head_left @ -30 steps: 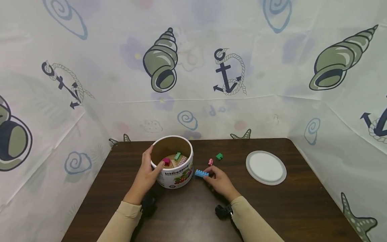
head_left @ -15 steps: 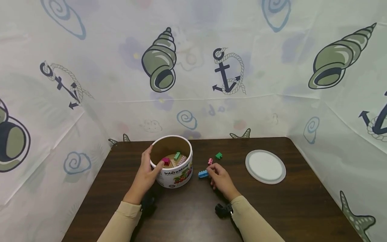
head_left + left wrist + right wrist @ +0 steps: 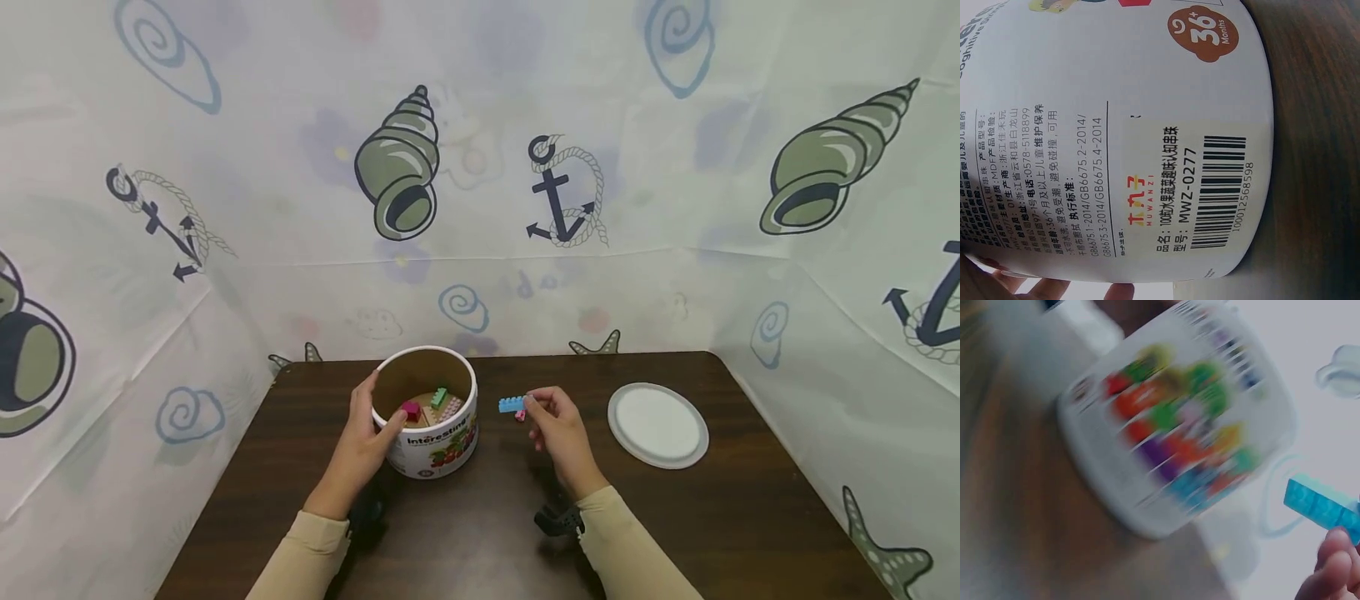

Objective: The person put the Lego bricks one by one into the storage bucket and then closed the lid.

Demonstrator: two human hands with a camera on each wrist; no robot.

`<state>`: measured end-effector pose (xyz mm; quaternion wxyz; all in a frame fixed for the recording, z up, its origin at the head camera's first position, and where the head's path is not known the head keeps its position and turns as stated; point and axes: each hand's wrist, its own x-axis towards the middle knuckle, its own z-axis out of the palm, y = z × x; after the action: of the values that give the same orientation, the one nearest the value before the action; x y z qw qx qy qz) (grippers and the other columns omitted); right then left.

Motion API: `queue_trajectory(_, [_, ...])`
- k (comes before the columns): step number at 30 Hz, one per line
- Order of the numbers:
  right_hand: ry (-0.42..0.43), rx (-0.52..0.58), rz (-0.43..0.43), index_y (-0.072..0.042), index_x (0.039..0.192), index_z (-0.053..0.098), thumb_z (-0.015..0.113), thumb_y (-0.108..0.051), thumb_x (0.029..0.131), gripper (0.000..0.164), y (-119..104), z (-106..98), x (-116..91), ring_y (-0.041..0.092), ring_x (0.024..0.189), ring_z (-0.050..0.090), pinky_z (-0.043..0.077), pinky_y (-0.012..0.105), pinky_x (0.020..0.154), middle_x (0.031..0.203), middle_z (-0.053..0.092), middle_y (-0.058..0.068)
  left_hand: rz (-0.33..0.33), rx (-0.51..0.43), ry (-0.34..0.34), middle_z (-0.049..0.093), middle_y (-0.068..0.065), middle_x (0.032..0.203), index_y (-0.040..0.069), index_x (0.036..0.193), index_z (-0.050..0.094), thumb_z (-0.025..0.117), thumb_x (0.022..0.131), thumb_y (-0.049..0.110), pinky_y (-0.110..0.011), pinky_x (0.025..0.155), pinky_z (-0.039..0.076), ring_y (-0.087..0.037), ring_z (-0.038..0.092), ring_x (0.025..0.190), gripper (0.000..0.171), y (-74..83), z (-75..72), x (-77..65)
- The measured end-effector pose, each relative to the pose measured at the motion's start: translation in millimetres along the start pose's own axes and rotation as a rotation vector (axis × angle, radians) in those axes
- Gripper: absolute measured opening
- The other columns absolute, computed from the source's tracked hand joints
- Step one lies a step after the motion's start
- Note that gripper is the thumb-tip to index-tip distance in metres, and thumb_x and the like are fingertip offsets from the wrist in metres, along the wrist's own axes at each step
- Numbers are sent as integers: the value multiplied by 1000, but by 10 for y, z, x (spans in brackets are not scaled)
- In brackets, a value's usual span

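A white tub point(image 3: 442, 457) with a printed fruit label stands upright on the table. My left hand point(image 3: 358, 454) grips its left side, thumb at the front rim; the left wrist view shows the tub's barcode side point(image 3: 1147, 94) up close. Inside lie a magenta brick point(image 3: 410, 410), a green brick point(image 3: 439, 397) and pale bricks point(image 3: 452, 408). Right of the tub, my right hand point(image 3: 564, 437) pinches a light blue toy brick point(image 3: 511, 404) by one end, raised off the table. In the right wrist view the blue brick point(image 3: 1319, 504) juts from the fingertips point(image 3: 1332, 570).
A small pink brick point(image 3: 520, 416) lies partly covered behind the blue one. To the right, a round white lid point(image 3: 658, 427) lies flat on the dark wooden table point(image 3: 465, 542). A patterned cloth point(image 3: 480, 208) hangs behind and at both sides.
My right hand let its grip shift on the blue brick, then lifted it up and away from me. The small green brick on the table is now out of sight. My left hand stays on the tub.
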<state>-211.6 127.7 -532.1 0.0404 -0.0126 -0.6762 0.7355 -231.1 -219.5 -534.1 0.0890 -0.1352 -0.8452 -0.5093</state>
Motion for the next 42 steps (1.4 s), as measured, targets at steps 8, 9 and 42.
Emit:
queue_trajectory(8, [-52, -17, -25, -11, 127, 72, 74, -37, 105, 34, -568, 101, 20, 18, 68, 58, 52, 25, 57, 96, 63, 5, 1, 8, 4, 24, -17, 173, 21, 175, 14, 69, 107, 40, -74, 123, 35, -46, 40, 154, 90, -1, 23, 13])
queue_trajectory(9, [-73, -11, -13, -11, 127, 72, 74, -37, 105, 34, -612, 139, 37, 18, 68, 59, 52, 25, 57, 95, 63, 4, 1, 10, 5, 24, -17, 173, 21, 175, 14, 69, 107, 40, -74, 123, 35, -46, 40, 154, 90, 1, 19, 15])
queue_trajectory(42, [-346, 213, 265, -12, 115, 64, 63, -36, 112, 24, -910, 1011, 260, 15, 75, 64, 56, 23, 63, 94, 62, 4, -32, 38, -4, 22, -17, 173, 21, 175, 11, 66, 108, 43, -74, 121, 35, -47, 40, 153, 90, 23, 8, 0])
